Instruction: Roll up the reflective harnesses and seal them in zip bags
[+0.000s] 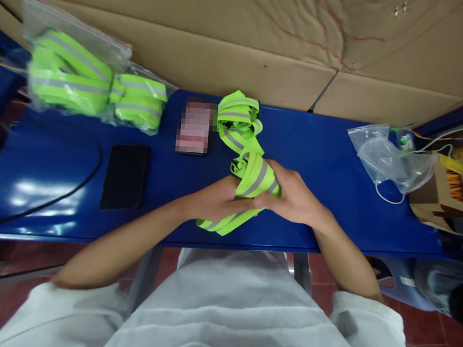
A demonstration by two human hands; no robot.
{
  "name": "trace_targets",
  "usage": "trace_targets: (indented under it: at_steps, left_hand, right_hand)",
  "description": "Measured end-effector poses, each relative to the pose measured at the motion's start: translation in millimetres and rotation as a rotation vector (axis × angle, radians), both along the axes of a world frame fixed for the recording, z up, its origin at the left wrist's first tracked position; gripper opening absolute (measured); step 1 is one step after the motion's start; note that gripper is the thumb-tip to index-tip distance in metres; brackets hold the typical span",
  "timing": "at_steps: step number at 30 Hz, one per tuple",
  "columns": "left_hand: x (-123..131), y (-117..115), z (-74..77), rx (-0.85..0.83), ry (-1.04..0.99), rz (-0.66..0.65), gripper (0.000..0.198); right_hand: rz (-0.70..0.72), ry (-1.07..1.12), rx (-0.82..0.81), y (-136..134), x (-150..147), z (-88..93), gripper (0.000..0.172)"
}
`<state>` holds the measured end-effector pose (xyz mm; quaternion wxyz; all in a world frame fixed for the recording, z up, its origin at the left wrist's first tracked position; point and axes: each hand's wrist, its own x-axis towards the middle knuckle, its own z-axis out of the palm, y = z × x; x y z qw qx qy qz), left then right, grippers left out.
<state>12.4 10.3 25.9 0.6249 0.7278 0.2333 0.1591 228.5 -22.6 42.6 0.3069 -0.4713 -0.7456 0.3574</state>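
Note:
A neon-yellow strap with grey reflective stripes is gathered in a bundle between both hands over the blue table. My left hand is closed on its lower part, where loose ends hang toward the table's front edge. My right hand grips the bundle from the right side, fingers wrapped round it. The rest of the strap trails away in loops toward the back of the table.
Two clear bags of folded neon straps lie at the back left. A black phone, a black cable and a blurred card sit left of centre. An empty plastic bag and a small cardboard box are at the right. Cardboard stands behind.

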Motion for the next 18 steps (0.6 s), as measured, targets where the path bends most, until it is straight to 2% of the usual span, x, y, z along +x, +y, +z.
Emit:
trace_targets:
  at_steps: [2, 5, 8, 12, 15, 18]
  left_hand:
    - [1, 0, -0.1, -0.031, -0.012, -0.007, 0.023]
    - [3, 2, -1.3, -0.143, -0.004, 0.038, 0.023]
    - [4, 5, -3.0, -0.327, 0.029, 0.023, 0.028]
    - [4, 6, -5.8, -0.504, 0.052, -0.064, 0.034]
    - [4, 6, -6.8, -0.555, 0.006, -0.083, 0.038]
    - [2, 11, -7.5, -0.493, -0.034, -0.12, 0.037]
  right_hand:
    - [-0.019, -0.065, -0.032, 1, -4, -2.6, 0.068]
    - [-0.123, -0.057, -0.089, 1, -11, -6.4, 0.054]
    - [-0.189, -0.017, -0.069, 0, -13, -6.7, 0.047]
    - [-0.301, 0.182, -0.102, 2, -7, -3.5, 0.054]
    - [-0.262, 0.442, -0.306, 6, -2, -2.7, 0.049]
    - [-0.195, 0.633, -0.565, 9, 0, -3.4, 0.045]
